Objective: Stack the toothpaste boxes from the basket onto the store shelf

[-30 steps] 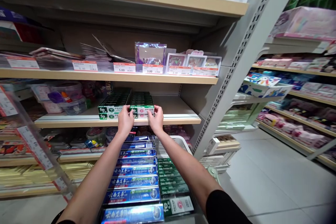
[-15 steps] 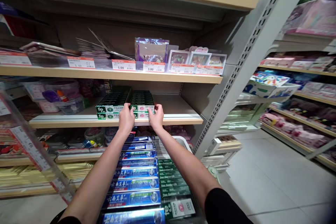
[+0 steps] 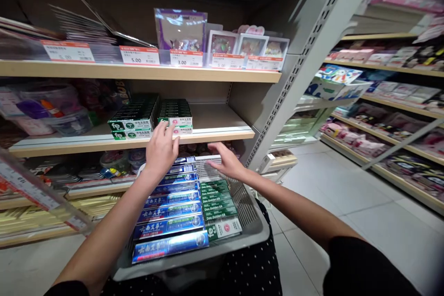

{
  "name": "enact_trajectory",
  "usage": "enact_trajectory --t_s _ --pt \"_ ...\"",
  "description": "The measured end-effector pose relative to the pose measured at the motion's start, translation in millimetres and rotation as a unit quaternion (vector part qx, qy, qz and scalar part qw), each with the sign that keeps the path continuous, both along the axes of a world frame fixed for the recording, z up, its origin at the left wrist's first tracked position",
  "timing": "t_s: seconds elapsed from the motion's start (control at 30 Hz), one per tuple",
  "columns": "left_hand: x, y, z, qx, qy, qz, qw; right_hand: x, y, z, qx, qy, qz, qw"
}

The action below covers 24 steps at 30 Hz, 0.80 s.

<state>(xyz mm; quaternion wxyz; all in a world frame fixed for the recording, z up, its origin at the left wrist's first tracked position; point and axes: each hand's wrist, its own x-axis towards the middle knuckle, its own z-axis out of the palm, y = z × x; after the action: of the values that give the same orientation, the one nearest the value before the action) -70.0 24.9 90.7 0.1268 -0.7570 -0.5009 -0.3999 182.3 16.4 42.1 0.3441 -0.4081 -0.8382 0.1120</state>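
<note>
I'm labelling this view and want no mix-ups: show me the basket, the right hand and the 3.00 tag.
Basket [image 3: 251, 233]: head view, on its front rim near the right corner.
Right hand [image 3: 227, 161]: head view, on its back.
3.00 tag [image 3: 187, 58]: head view, middle of its face.

The right hand [image 3: 227, 163] no longer clasps the green-and-white boxes [image 3: 182, 123], now ahead and left of it, and hangs above the basket [image 3: 254, 224]. The left hand [image 3: 161, 149] loosens, its fingers now spread by the boxes' front.
</note>
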Motion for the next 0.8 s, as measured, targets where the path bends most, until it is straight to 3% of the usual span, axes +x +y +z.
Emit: enact_trajectory --t_s 0.07,0.13,0.2,0.3,0.37,0.53,0.6,0.8 --pt "24 -8 -6.6 -0.038 0.044 -0.055 0.997 19 -28 -11 -0.054 -0.126 0.049 0.989" --pt "55 -15 -22.0 -0.112 0.115 -0.132 0.978 28 -51 -25 -0.118 -0.249 0.101 0.956" --pt "87 -20 -43.8 -0.205 0.208 -0.187 0.938 29 -69 -38 -0.183 -0.349 0.145 0.908" --pt "125 -27 -77.8 -0.344 0.342 -0.184 0.855 20 -88 -56 -0.245 -0.443 0.170 0.845" --pt "139 -29 -95.5 -0.397 0.385 -0.168 0.816 13 -97 -63 -0.246 -0.479 0.163 0.827" --pt "146 -24 -115.0 -0.461 0.427 -0.151 0.763 -3 -112 -68 -0.181 -0.540 0.136 0.811" --pt "143 -23 -114.6 -0.458 0.435 -0.156 0.759 -9 -114 -70 -0.167 -0.556 0.134 0.803" --pt "120 -50 -101.2 -0.404 0.412 -0.160 0.801 -18 -118 -71 -0.148 -0.555 0.117 0.810"
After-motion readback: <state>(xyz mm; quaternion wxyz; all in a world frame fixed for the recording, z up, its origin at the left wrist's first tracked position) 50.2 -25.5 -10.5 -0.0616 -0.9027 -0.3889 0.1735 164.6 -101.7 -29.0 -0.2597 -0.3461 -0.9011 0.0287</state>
